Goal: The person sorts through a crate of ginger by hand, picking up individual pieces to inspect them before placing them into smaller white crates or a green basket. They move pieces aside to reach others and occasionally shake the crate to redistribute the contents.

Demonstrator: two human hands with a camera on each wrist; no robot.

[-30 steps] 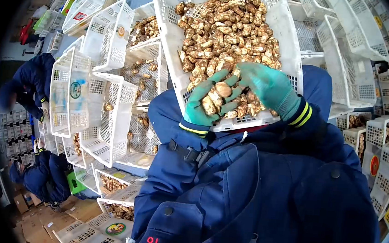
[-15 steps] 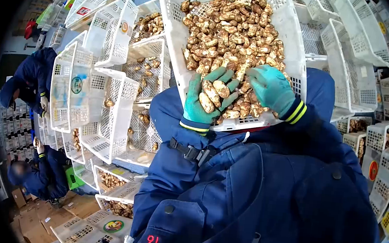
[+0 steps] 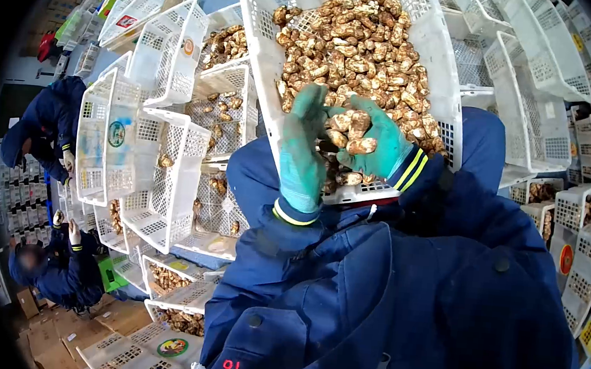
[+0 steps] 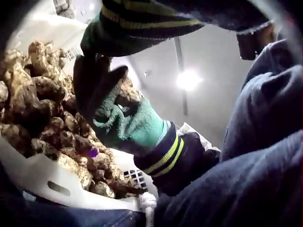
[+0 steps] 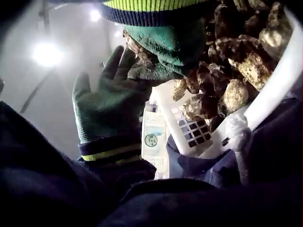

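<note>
A white basket [image 3: 443,64] on the person's lap holds a heap of brown-and-cream mushrooms [image 3: 357,42]. Over its near end, the green-gloved right hand [image 3: 383,144] cradles several mushrooms [image 3: 351,127] in its palm, fingers curled round them. The left hand [image 3: 303,158], also gloved, stands raised on edge just beside them, its fingers fairly straight. In the right wrist view the left hand [image 5: 111,106] reaches up to the right hand [image 5: 165,49], which has a mushroom [image 5: 137,47] at its edge. The left wrist view shows the right hand [image 4: 128,123] bent round a mushroom [image 4: 128,92].
White baskets [image 3: 107,133] stand at the left, some with a few mushrooms [image 3: 222,111] inside. More baskets [image 3: 528,99] line the right side. Two other people [image 3: 44,120] work at the far left, near cardboard [image 3: 53,339] on the floor.
The mushrooms that lay in the left hand are gone from its palm, and several now lie in the right hand. The right hand has moved left and turned palm up; the left has turned on edge.
</note>
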